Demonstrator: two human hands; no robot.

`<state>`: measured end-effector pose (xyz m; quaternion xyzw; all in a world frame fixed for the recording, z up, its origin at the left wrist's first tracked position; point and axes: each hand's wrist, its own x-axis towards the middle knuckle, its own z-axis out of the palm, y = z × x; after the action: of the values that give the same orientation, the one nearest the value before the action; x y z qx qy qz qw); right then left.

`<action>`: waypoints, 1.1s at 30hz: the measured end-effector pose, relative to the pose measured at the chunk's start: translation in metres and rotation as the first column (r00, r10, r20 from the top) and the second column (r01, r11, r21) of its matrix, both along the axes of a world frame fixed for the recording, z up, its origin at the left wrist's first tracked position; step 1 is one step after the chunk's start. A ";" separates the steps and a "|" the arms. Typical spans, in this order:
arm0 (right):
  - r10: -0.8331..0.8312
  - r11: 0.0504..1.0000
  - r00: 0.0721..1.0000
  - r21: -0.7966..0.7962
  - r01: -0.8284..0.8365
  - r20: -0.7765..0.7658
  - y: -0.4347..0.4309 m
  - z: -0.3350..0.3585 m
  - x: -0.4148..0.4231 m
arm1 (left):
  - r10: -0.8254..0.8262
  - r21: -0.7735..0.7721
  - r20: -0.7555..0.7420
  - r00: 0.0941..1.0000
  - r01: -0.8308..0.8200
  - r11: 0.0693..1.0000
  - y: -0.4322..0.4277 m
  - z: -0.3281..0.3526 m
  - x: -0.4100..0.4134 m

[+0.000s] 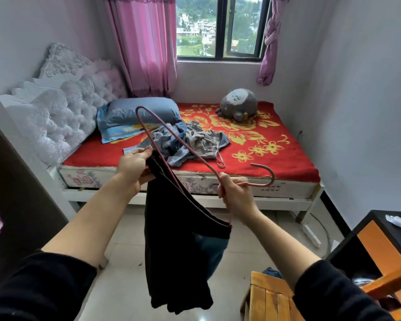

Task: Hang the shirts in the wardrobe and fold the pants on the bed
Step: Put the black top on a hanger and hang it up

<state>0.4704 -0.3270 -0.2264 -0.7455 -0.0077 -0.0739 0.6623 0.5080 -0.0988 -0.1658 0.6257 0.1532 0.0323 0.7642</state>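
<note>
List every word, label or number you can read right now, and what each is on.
Nothing here can be read with certainty.
Blue pillowcase: pale lettering on its yellow band, too blurred to read.
White floral mattress side: small dark marks near the right end, too small to read.
Black garment and pink wire hanger: no print visible.

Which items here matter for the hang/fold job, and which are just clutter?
Job: black garment in left hand, hanger in right hand, clothes pile, spare hanger, bed.
Clutter: pillow, plush toy, curtain, stool.
</note>
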 end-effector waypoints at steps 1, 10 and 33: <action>0.014 0.997 1.000 -0.077 -0.013 0.015 -0.006 0.003 0.002 | 0.039 0.049 -0.007 0.999 -0.039 0.998 0.007 -0.003 0.000; 0.201 0.877 0.980 -0.447 -0.178 0.004 -0.015 0.026 0.024 | 0.237 0.137 -0.118 0.964 -0.221 0.966 0.045 -0.041 -0.008; 0.120 0.689 0.990 -0.712 -0.136 -0.072 0.045 0.079 0.054 | -0.254 0.494 0.117 0.960 0.165 0.854 0.027 0.005 -0.044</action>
<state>0.5244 -0.2819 -0.1475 -0.9423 -0.0813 -0.0116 0.3245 0.4639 -0.0717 -0.1605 0.8026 0.0022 0.0414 0.5951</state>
